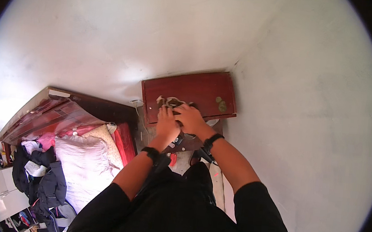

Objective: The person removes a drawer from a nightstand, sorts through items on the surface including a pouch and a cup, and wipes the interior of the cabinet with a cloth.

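Note:
A small red-brown wooden cabinet (202,84) stands against the wall ahead of me. Near the front of its top lies a crumpled brown and cream cloth (170,100). My left hand (166,122) is on the cloth's near side, fingers close together and bent over it. Right beside it, my right hand (189,117) grips the cloth's right part, where a dark bit shows past the fingers. The two hands touch or nearly touch. Much of the cloth is hidden beneath them. Greenish round marks (221,104) show on the cabinet top at the right.
Below the cabinet's front edge, partly behind my arms, are small items on a lower level (183,142). At the left is a bed (85,164) with a wooden headboard (55,121) and dark clothes (46,174) heaped on it. A wall (307,110) rises close on the right.

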The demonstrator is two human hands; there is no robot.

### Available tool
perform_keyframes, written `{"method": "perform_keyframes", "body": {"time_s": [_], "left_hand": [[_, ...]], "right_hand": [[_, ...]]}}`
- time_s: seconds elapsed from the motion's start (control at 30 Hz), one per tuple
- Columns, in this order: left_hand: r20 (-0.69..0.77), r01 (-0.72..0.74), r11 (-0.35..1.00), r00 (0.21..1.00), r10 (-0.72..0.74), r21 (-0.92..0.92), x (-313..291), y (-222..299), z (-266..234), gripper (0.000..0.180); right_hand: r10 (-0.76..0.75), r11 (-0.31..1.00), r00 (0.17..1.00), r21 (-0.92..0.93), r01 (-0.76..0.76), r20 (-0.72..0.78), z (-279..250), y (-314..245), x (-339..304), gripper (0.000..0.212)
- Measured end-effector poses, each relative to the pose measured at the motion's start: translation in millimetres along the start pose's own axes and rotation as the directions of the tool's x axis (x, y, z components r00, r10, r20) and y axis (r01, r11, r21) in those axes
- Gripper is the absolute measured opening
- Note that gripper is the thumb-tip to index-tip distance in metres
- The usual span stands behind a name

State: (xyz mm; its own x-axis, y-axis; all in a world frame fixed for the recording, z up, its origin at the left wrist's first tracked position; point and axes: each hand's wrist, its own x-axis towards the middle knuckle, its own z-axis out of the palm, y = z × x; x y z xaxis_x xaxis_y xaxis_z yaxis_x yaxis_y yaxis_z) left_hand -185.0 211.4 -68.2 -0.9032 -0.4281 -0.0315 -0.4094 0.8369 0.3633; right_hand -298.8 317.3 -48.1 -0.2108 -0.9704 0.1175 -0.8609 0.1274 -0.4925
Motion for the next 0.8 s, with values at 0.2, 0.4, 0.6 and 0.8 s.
{"method": "perform_keyframes", "body": {"time_s": [0.2,0.4,0.6,0.8], "left_hand": [[0.133,-0.319,0.932,0.93,0.343,-0.17,3.7,75.9,15.7,0.054],[0.744,-0.192,0.86,0.436,0.506,-0.473,-42.7,145.5,54.0,0.046],[0.686,0.262,0.642,0.406,0.604,-0.721,-62.5,82.9,103.7,0.026],[0.774,0.624,0.471,0.579,0.257,-0.623,-60.6,-94.4,90.8,0.038]], "right_hand": [[0.492,0.856,0.844,-0.061,-0.514,-0.213,-7.5,-12.5,-98.4,0.037],[0.964,0.267,0.264,-0.144,-0.953,0.045,-10.2,-66.2,-214.5,0.032],[0.975,-0.123,-0.136,-0.079,-0.989,0.177,50.1,-170.9,-356.7,0.046],[0.878,-0.391,-0.432,-0.211,-0.896,0.207,115.6,-283.0,-406.5,0.039]]}}
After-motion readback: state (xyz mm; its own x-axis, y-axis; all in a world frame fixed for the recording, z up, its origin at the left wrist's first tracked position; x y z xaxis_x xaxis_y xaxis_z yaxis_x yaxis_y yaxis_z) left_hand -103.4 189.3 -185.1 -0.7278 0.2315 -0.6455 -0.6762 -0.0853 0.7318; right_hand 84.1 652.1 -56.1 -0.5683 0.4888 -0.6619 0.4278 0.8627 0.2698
